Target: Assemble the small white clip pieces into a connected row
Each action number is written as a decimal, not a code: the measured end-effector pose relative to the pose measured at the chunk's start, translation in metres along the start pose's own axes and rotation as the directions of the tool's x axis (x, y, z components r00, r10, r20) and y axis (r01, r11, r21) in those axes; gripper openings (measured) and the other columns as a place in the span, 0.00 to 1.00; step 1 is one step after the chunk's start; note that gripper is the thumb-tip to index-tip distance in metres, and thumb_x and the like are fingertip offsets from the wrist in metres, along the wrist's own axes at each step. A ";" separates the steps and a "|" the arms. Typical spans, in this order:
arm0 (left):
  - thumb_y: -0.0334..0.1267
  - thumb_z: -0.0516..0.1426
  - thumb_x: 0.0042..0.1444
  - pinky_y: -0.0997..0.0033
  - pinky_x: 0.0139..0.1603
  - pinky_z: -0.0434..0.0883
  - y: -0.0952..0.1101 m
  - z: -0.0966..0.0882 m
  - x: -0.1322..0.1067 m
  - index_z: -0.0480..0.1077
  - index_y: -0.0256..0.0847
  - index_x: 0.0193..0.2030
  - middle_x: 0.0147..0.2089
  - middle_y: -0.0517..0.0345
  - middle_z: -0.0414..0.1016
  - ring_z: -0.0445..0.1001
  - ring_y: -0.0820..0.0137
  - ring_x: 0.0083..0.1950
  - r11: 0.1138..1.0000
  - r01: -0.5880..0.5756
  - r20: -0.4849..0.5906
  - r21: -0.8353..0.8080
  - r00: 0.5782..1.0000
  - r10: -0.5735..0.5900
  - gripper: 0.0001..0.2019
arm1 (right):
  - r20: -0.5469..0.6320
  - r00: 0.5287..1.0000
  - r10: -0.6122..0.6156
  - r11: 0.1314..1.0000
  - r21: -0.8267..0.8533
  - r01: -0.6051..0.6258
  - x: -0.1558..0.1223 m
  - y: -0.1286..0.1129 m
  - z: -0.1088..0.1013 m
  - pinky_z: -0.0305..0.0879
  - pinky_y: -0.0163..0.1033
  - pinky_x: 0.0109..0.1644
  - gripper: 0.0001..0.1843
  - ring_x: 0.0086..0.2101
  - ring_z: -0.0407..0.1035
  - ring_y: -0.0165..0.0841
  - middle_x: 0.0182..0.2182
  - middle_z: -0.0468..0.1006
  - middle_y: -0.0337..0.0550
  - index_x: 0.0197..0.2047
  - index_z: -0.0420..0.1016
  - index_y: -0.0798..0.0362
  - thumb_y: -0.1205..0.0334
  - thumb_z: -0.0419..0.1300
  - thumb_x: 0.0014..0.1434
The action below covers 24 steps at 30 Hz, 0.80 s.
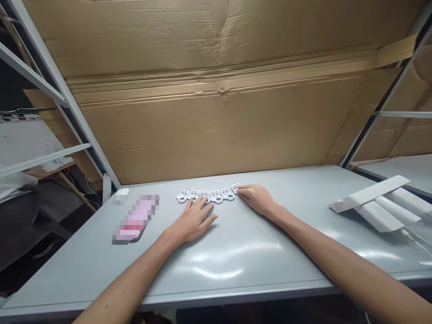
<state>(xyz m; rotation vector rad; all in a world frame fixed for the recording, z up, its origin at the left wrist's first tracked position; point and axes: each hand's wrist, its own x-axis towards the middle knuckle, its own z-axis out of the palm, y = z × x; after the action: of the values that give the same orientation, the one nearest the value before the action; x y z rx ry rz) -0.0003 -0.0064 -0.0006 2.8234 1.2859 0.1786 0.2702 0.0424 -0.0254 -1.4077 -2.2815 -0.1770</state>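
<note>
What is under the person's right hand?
The right hand lies on the grey bench top, its fingertips over the end piece of a row of small white plastic parts. The part of that piece under the fingers is covered, as is the bench under the palm.

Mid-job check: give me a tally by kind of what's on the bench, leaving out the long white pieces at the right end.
white moulded plastic pieces: 6
white computer mouse: 1
blurred pink item: 1
Total: 8
</note>
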 end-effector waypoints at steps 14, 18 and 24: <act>0.49 0.41 0.71 0.37 0.68 0.49 0.000 -0.002 -0.001 0.65 0.39 0.63 0.70 0.41 0.56 0.49 0.50 0.73 1.000 0.020 -0.020 -0.014 1.000 -0.020 0.24 | -0.209 0.978 0.022 0.998 0.062 -0.009 -0.004 0.002 -0.007 0.65 0.39 0.36 0.18 0.37 0.77 0.40 0.42 0.83 0.44 0.46 0.79 0.47 0.71 0.49 0.64; 0.50 0.40 0.70 0.38 0.69 0.48 -0.004 -0.002 -0.002 0.65 0.41 0.63 0.70 0.42 0.56 0.49 0.52 0.73 1.000 0.029 -0.048 -0.010 0.998 -0.030 0.24 | -0.260 0.965 -0.045 0.966 0.234 0.108 -0.009 -0.008 -0.015 0.68 0.41 0.39 0.16 0.38 0.77 0.41 0.42 0.83 0.45 0.45 0.80 0.46 0.65 0.50 0.66; 0.52 0.40 0.70 0.38 0.70 0.46 -0.007 -0.001 -0.002 0.63 0.40 0.64 0.70 0.43 0.56 0.47 0.52 0.73 0.997 0.075 -0.072 -0.022 0.994 -0.076 0.26 | -0.137 0.924 -0.356 0.899 0.220 0.379 -0.016 -0.046 -0.018 0.65 0.38 0.34 0.18 0.29 0.73 0.35 0.30 0.81 0.44 0.38 0.79 0.50 0.71 0.47 0.66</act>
<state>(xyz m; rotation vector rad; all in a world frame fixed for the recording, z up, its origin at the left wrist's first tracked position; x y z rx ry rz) -0.0072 -0.0032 0.0001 2.7709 1.3948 0.2929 0.2415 0.0020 -0.0103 -0.8198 -2.3764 -0.0733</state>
